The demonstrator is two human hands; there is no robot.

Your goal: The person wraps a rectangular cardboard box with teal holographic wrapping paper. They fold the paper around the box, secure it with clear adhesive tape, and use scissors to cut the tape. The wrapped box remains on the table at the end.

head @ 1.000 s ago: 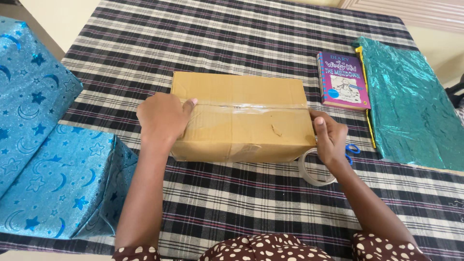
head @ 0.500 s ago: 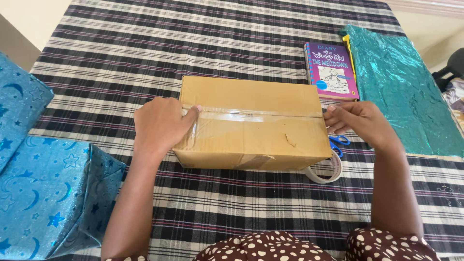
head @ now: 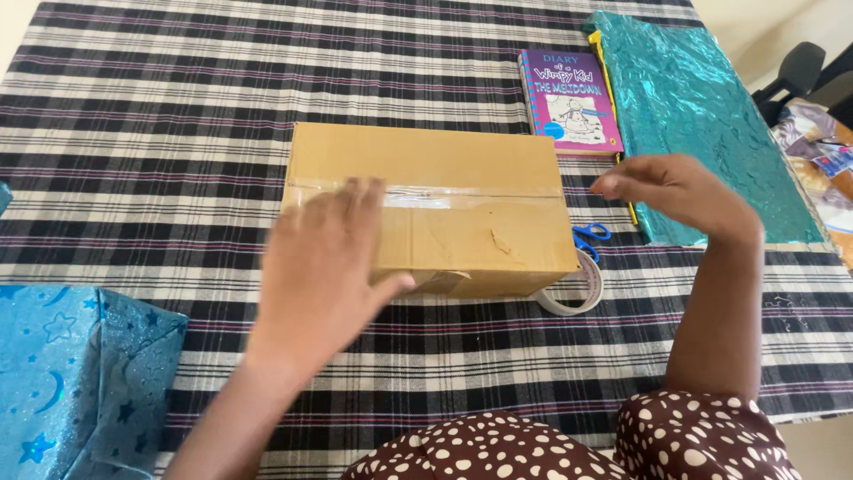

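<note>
While one brown cardboard box (head: 431, 209) sealed with clear tape lies on the checked table (head: 178, 133), the left hand (head: 324, 267) rests open on its near left part. The right hand (head: 671, 191), open and empty, hovers right of the box, above one blue-handled scissors (head: 588, 236). One tape roll (head: 573, 289) touches the box's near right corner.

Checked table (head: 178, 133) with cardboard box (head: 462, 160), book (head: 569, 98)

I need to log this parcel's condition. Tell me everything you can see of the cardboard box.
The cardboard box is a plain brown, rectangular carton lying flat on the checked tablecloth. Its flaps are closed, and a strip of clear tape runs along the top seam. A small tear marks the top near its right end. The blurred left hand is over its left part; contact is unclear.
</note>
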